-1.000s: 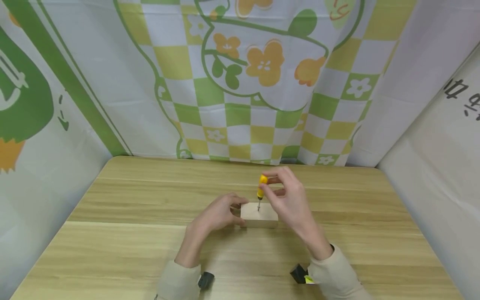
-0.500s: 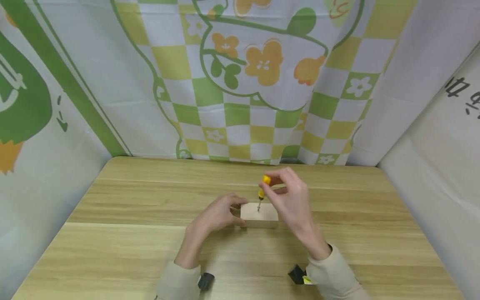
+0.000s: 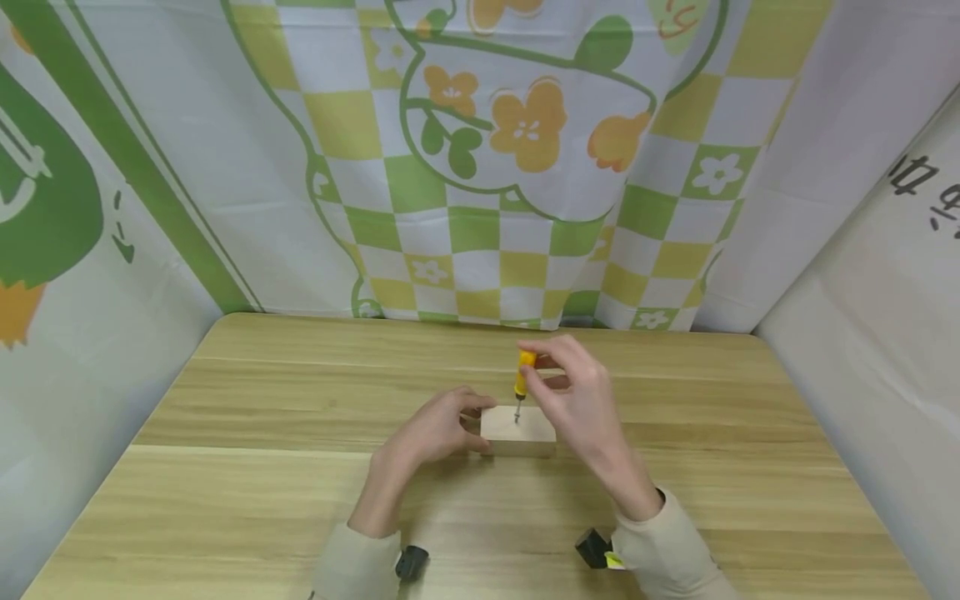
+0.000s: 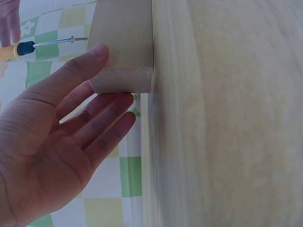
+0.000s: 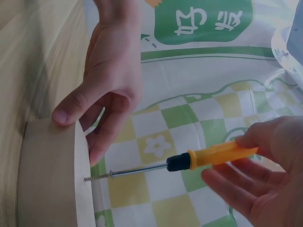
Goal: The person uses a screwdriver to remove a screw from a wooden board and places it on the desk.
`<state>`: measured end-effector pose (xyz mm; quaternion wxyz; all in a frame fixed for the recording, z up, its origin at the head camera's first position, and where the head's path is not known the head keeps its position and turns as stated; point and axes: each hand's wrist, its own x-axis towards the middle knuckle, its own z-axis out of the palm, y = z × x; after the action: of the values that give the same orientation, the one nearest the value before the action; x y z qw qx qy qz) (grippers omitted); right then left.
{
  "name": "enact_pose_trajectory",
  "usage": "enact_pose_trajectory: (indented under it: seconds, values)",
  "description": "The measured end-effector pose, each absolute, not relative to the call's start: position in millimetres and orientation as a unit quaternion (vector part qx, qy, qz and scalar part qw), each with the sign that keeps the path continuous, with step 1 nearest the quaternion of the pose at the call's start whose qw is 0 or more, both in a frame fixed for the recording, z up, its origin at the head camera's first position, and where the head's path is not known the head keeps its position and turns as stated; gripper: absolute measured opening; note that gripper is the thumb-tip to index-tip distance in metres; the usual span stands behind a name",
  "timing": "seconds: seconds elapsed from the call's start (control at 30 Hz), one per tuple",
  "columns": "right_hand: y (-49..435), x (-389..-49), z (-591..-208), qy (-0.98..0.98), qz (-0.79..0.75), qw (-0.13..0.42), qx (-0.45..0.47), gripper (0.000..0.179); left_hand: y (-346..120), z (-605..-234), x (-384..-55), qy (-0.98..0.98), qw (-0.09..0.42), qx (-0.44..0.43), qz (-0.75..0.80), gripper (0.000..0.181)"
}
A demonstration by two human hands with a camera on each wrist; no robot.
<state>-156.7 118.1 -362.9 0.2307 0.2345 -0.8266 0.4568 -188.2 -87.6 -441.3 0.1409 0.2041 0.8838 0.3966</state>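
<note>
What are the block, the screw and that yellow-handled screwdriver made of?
The block: likely bare wood, pale and matte, its end face rough-textured. The screw: apparently metal, greyish with fine threads. The screwdriver: handle probably plastic, judging by its even, saturated yellow; shaft likely steel, silvery and shiny.

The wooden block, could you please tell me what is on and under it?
A screw stands on the block, with the yellow screwdriver at the screw's head. The block rests on the table; the covered patch, and any screw length inside the block, cannot be seen.
</note>
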Motion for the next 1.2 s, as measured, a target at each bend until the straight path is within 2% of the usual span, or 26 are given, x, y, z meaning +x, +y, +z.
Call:
enact_pose_trajectory:
  seconds: [0.13, 0.4, 0.77, 1.0, 1.2]
  values:
    - [117.0, -155.2, -362.2, -0.839, 0.441, 0.219, 0.23, 0.033, -87.8, -441.1, -187.8, 0.882, 0.143, 0.203, 0.401, 0.063]
    - [116.3, -158.0, -364.7, -0.837, 0.418, 0.265, 0.231, 0.024, -88.0, -442.6, -187.7, 0.883, 0.137, 0.208, 0.398, 0.064]
    - [116.5, -160.7, -365.5, -0.806, 0.442, 0.276, 0.278, 0.023, -87.7, -441.0, -187.6, 0.886, 0.135, 0.203, 0.395, 0.064]
    - [116.6, -162.6, -364.7, -0.793, 0.463, 0.248, 0.307, 0.024, -88.6, -440.0, -186.1, 0.883, 0.137, 0.2, 0.402, 0.064]
    - [115.3, -161.4, -364.8, -0.813, 0.452, 0.215, 0.298, 0.033, -88.6, -440.5, -186.8, 0.88, 0.144, 0.197, 0.408, 0.064]
